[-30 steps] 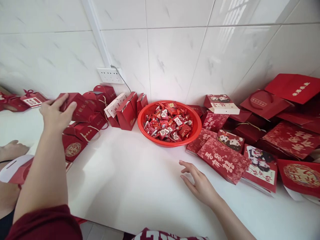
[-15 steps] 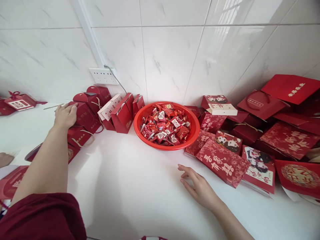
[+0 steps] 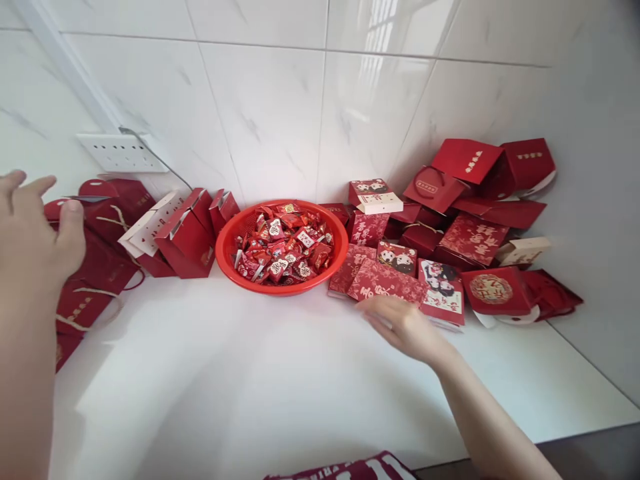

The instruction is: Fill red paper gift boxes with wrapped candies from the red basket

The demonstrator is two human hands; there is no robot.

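Wall: pale tiles [image 3: 270,107] with grey veining rise behind everything.
Tabletop: white [image 3: 240,373], its bare middle lying between the two hands and in front of the basket.
Right pile: red boxes [image 3: 473,237] heaped against the wall, some tilted across others; a box with a round gold emblem [image 3: 497,291] lies at the near edge.
Left group: red boxes [image 3: 103,257] crowd together beyond the left hand, some with cord handles; a dotted box [image 3: 163,217] leans beside an upright red box [image 3: 193,243] near the basket.
Left hand: raised [image 3: 37,240] at the left edge of the view, fingers spread and thumb apart, overlapping the left group; whether it touches a box cannot be told.
Basket: round and orange-red [image 3: 283,289], on the tabletop near the wall, between the two sets of boxes.
Right hand: palm down [image 3: 407,327], at the near edge of a floral box [image 3: 387,279], fingers pointing left; their grip cannot be told.
Panda box: just behind the floral box [image 3: 397,257].
Couple box: beside the floral box, to its right [image 3: 443,290].
Socket: white [image 3: 117,155], on the wall above the left group.
Sweets: red-wrapped [image 3: 280,250], heaped inside the basket.
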